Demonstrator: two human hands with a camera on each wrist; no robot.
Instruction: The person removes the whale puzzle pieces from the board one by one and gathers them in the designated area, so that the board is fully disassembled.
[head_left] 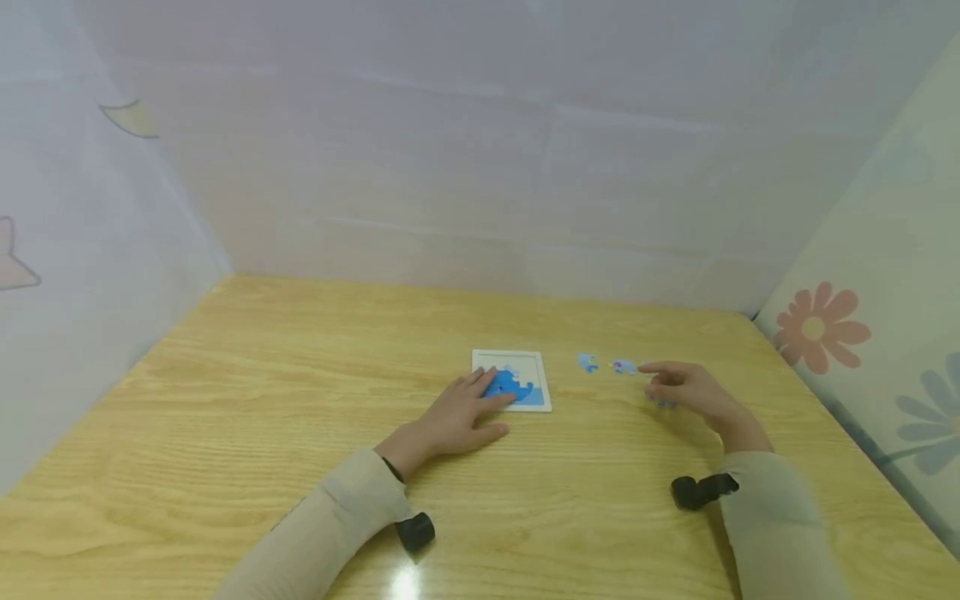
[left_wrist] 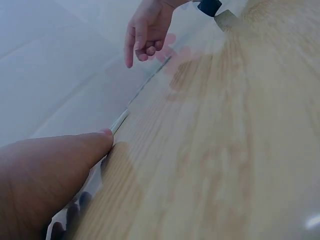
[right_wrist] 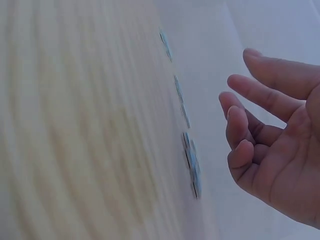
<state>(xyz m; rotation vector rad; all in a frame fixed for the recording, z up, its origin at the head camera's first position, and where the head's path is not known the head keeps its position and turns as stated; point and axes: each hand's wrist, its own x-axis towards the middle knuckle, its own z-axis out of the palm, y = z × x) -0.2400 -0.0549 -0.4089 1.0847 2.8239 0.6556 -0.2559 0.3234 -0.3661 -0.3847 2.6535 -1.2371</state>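
A small square jigsaw puzzle board (head_left: 545, 396) with a white frame lies on the table, and a blue animal-like picture partly fills it. My left hand (head_left: 453, 417) rests on its left side with the fingers spread, covering part of the picture. To the right of the board lie loose blue puzzle pieces (head_left: 623, 367), one (head_left: 587, 362) nearer to the board. Over the rightmost pieces (right_wrist: 192, 165) hovers my right hand (head_left: 693, 390), its index finger extended and the other fingers loosely bent. Nothing shows between its fingers, and it partly hides those pieces in the head view.
The wooden table (head_left: 300, 358) reaches back to a pale cloth wall (head_left: 480, 192). On the right, another cloth wall carries printed flowers (head_left: 813, 327). Black wrist devices (head_left: 415, 532) are worn at both sleeves.
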